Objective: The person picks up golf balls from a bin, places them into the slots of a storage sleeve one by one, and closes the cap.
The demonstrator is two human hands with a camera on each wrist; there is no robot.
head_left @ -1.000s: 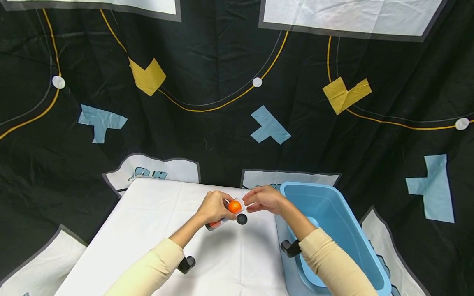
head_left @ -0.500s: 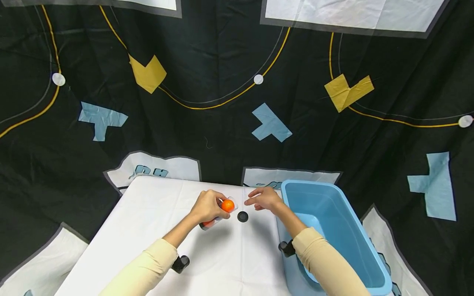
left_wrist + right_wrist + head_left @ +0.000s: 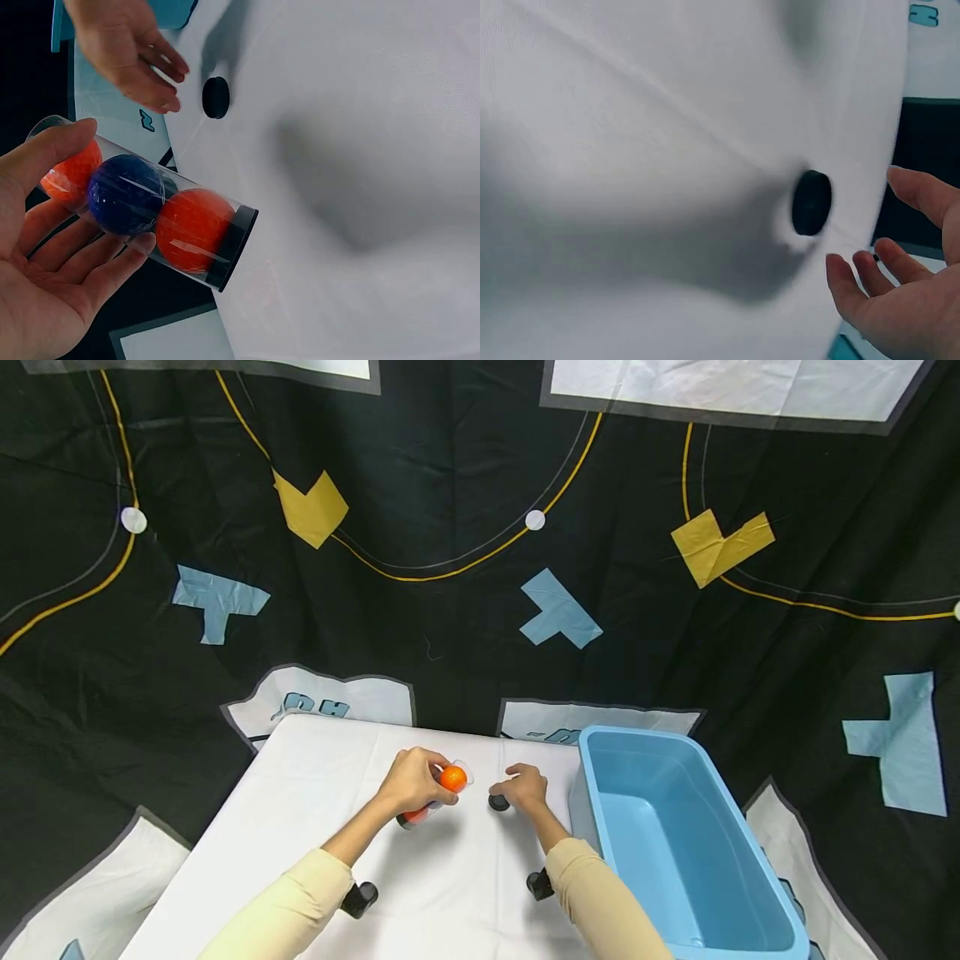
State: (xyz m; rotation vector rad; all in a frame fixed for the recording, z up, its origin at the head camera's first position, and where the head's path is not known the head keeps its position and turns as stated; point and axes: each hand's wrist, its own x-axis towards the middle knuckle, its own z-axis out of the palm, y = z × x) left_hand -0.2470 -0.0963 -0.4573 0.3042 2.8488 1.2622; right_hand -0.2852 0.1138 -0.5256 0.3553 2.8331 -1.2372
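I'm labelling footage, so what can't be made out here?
Head view: the blue ball in the clear tube, behind the left hand.
Left wrist view: part of the upper orange ball, behind the thumb; most of the blue bin, beyond the top edge.
Right wrist view: the right wrist, off the edge.

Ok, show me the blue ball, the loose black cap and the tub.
Blue ball (image 3: 125,195): left wrist view, middle of its visible side, through the clear plastic.
Loose black cap (image 3: 812,202): right wrist view, middle of its face.
Tub (image 3: 648,860): head view, bare floor inside.
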